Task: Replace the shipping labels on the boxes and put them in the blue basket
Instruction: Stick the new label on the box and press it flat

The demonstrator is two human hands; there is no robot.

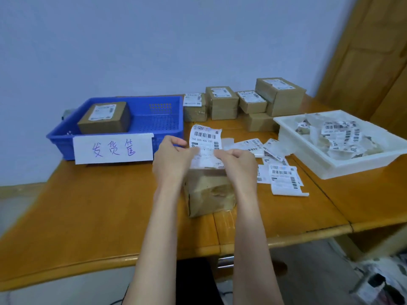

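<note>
We hold a shipping label upright over the cardboard box standing directly under our hands, left hand pinching its left edge and right hand pinching its lower right, long axis running away from us. The blue basket lies just beyond the left hand, the nearer one, with one relabelled box inside. Its handwritten sign reads "发货筐"; the label shows barcodes and what looks like "350 059 V05 220".
</note>
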